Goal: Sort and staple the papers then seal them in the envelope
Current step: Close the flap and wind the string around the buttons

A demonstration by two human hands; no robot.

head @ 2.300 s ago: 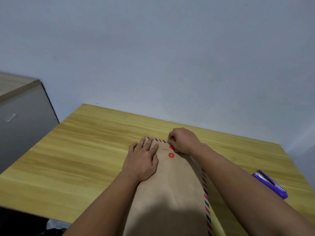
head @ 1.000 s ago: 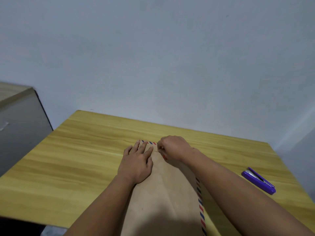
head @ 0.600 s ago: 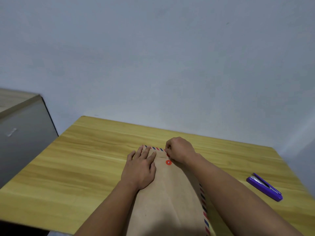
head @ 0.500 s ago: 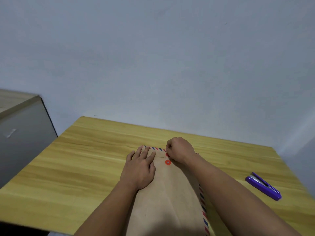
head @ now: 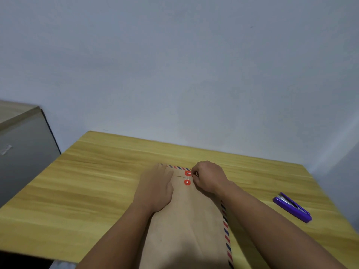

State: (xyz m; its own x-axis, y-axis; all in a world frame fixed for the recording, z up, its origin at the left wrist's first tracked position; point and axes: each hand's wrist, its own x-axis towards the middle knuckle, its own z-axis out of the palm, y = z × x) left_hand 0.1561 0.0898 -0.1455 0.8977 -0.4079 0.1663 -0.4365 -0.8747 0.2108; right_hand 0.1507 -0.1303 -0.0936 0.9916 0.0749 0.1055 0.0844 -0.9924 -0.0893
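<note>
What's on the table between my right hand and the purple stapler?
In the head view, only bare wooden table lies between the right hand and the purple stapler; the right forearm runs along its near side.

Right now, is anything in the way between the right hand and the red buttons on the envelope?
No. The right hand is right beside the red buttons on the envelope, with nothing visible between them.

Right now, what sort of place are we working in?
Probably a plain office or study corner: a wooden desk against a bare wall, with a stapler and an envelope on it, and a grey cabinet alongside.
</note>
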